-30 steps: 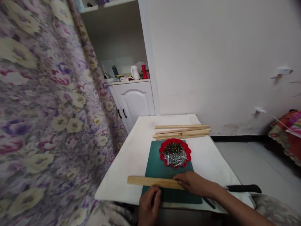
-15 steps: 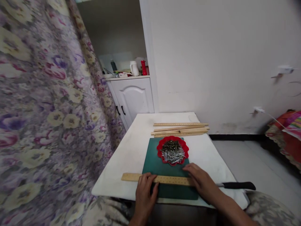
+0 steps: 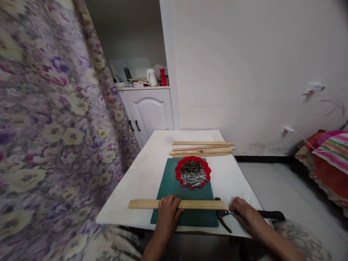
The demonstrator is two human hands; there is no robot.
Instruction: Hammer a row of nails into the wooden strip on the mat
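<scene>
A flat wooden strip (image 3: 201, 204) with rows of small holes or dots lies across the green mat (image 3: 187, 219), its left end past the mat's edge. My left hand (image 3: 168, 212) is closed over the strip near its middle. Beyond the strip's right end, my right hand (image 3: 246, 215) is closed over the metal neck of a claw hammer (image 3: 272, 215); the fingers' undersides are hidden. The hammer's head and curved claw show left of this hand, its black grip to the right. On the mat's far part stands a red scalloped bowl (image 3: 178, 175) of nails (image 3: 194, 175).
More wooden strips (image 3: 202, 150) lie at the far side of the white-covered table (image 3: 141, 174). A floral curtain (image 3: 67, 145) hangs along the left. Behind are a white cabinet (image 3: 149, 108) and a wall; a red-covered piece of furniture (image 3: 326, 163) is at the right.
My right hand has left the strip's right end and moved right onto the hammer, uncovering its head. My left hand stays on the strip. The view has shifted slightly to the right.
</scene>
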